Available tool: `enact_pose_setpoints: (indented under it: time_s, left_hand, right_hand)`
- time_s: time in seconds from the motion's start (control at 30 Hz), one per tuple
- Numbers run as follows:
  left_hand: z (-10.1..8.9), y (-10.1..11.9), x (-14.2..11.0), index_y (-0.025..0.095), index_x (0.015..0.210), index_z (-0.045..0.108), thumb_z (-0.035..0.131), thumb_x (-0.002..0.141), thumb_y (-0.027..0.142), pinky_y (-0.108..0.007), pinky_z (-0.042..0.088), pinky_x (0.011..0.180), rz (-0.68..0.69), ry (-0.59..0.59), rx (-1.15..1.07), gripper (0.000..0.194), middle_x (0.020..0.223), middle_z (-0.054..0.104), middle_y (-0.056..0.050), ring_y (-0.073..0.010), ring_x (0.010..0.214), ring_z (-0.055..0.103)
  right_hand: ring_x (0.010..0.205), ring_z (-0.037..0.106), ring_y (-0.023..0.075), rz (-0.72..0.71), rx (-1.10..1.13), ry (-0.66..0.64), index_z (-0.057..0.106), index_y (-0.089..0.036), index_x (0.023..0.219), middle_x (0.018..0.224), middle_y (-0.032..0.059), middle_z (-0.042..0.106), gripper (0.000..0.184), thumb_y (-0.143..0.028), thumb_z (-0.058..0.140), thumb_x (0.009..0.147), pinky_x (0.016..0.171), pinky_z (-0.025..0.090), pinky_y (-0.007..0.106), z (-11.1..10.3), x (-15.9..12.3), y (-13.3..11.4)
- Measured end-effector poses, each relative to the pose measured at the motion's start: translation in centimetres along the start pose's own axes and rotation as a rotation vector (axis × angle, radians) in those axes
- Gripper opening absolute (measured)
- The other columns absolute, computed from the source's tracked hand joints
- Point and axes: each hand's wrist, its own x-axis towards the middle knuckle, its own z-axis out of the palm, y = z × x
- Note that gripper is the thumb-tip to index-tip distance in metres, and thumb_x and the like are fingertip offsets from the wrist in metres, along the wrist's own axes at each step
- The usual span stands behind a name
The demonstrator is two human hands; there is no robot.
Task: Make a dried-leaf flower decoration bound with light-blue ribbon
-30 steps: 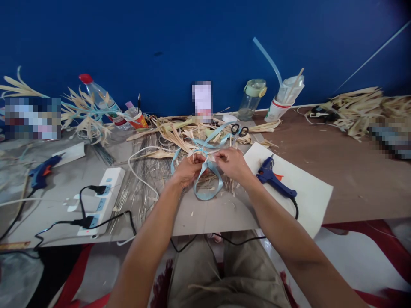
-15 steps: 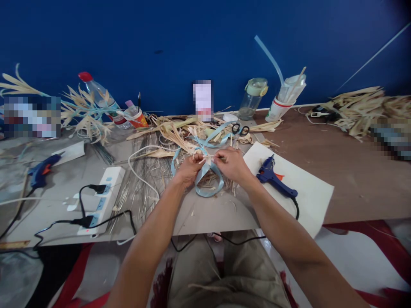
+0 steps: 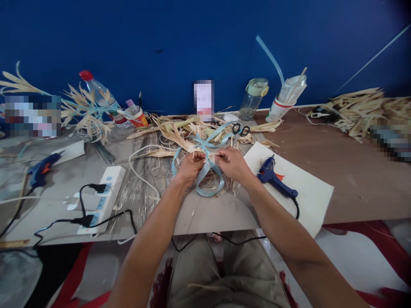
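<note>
My left hand (image 3: 190, 167) is closed in a pinch at the middle of a light blue ribbon (image 3: 210, 191) and pale dried corn husk strips (image 3: 210, 157). Facing it, my right hand (image 3: 233, 163) pinches a thin end of husk strip from the other side. The ribbon forms a loop below the fingers, and its tails spread up and to the left. Where ribbon and husk cross, the small details are hard to make out. Behind the hands lie more corn husks (image 3: 175, 130) and a pair of scissors (image 3: 240, 129) with black handles.
At right a blue glue gun (image 3: 278, 182) rests on a white sheet (image 3: 310, 190). Left are a power strip (image 3: 111, 179), thin wires (image 3: 138, 188) and another glue gun (image 3: 43, 170). Along the wall stand a bottle (image 3: 99, 96), a jar (image 3: 253, 100) and a paper cup (image 3: 278, 110).
The fingers of both hands have shifted slightly around the husk strips at the ribbon's middle. The things on the table lie as before.
</note>
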Motion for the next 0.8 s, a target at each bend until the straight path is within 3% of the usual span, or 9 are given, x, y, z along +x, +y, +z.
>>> enact_pose_setpoints:
  time_s: [0.07,0.17,0.23,0.27,0.33,0.47,0.53,0.67,0.8]
  left_hand:
    - [0.0,0.0,0.1,0.017,0.074,0.057,0.075,0.06,0.017,-0.019,0.04,0.051,0.03,0.043,-0.039,0.023,0.059,0.057,0.005,-0.0057,0.049,0.049]
    - [-0.4,0.1,0.5,0.016,0.073,0.056,0.075,0.058,0.017,-0.018,0.038,0.05,0.094,0.128,-0.087,0.024,0.059,0.056,0.005,-0.005,0.048,0.048]
    - [-0.7,0.3,0.9,0.017,0.075,0.055,0.074,0.057,0.017,-0.018,0.037,0.049,0.136,0.184,-0.102,0.026,0.06,0.056,0.006,-0.005,0.047,0.048]
    - [-0.9,0.3,1.0,0.017,0.076,0.055,0.074,0.057,0.017,-0.018,0.037,0.049,0.156,0.208,-0.108,0.026,0.06,0.055,0.006,-0.0051,0.047,0.048]
    - [-1.2,0.4,1.2,0.017,0.078,0.054,0.073,0.058,0.017,-0.018,0.036,0.048,0.201,0.238,-0.129,0.028,0.06,0.055,0.006,-0.005,0.046,0.048]
    - [-1.4,0.7,1.3,0.018,0.08,0.051,0.072,0.058,0.018,-0.018,0.034,0.048,0.27,0.282,-0.146,0.031,0.062,0.056,0.006,-0.0052,0.047,0.048]
    - [-1.4,0.9,1.2,0.018,0.081,0.05,0.072,0.058,0.02,-0.019,0.035,0.048,0.291,0.285,-0.134,0.032,0.062,0.055,0.006,-0.0058,0.048,0.049]
    - [-1.2,1.2,0.8,0.018,0.081,0.05,0.071,0.058,0.018,-0.02,0.039,0.053,0.332,0.267,-0.101,0.031,0.065,0.058,0.004,-0.0072,0.053,0.052]
    - [-0.9,1.5,0.5,0.018,0.079,0.051,0.067,0.058,0.013,-0.021,0.041,0.059,0.397,0.26,-0.069,0.027,0.067,0.057,0.004,-0.0077,0.059,0.054]
  right_hand:
    - [0.086,0.058,0.0226,-0.053,0.029,0.088,0.069,-0.018,0.09,0.085,0.0078,0.065,0.02,-0.032,0.058,0.079,0.084,0.044,0.038,-0.2,0.1,0.2]
    - [0.102,0.055,0.0251,-0.069,0.082,0.359,0.062,-0.018,0.108,0.107,0.0122,0.062,0.039,-0.041,0.062,0.077,0.092,0.042,0.042,-0.8,0.2,0.6]
    - [0.098,0.055,0.0228,0.0,0.156,0.496,0.06,-0.017,0.11,0.108,0.0118,0.061,0.041,-0.044,0.059,0.079,0.088,0.044,0.04,-1.3,0.2,0.8]
    - [0.092,0.057,0.0209,0.041,0.202,0.498,0.06,-0.017,0.108,0.103,0.0103,0.062,0.037,-0.043,0.056,0.081,0.084,0.045,0.038,-1.5,0.2,0.8]
    - [0.079,0.057,0.0175,0.102,0.273,0.349,0.063,-0.017,0.098,0.088,0.0061,0.064,0.032,-0.043,0.052,0.084,0.074,0.046,0.033,-1.8,0.0,0.4]
    - [0.063,0.052,0.0144,0.138,0.2,-0.192,0.063,-0.017,0.073,0.066,0.0009,0.06,0.036,-0.049,0.051,0.082,0.061,0.038,0.027,-1.0,-0.7,-2.0]
    - [0.062,0.05,0.0141,0.153,0.14,-0.328,0.062,-0.017,0.07,0.065,0.0008,0.058,0.038,-0.053,0.053,0.08,0.06,0.037,0.027,0.0,-1.0,-3.3]
    - [0.072,0.053,0.0153,0.19,0.173,-0.184,0.06,-0.016,0.084,0.084,0.0047,0.063,0.037,-0.051,0.061,0.073,0.066,0.04,0.028,2.0,-1.1,-5.1]
    - [0.063,0.049,0.0135,0.285,0.207,-0.081,0.054,-0.018,0.068,0.067,-0.0003,0.056,0.025,-0.041,0.063,0.07,0.062,0.037,0.028,3.3,-0.4,-5.4]
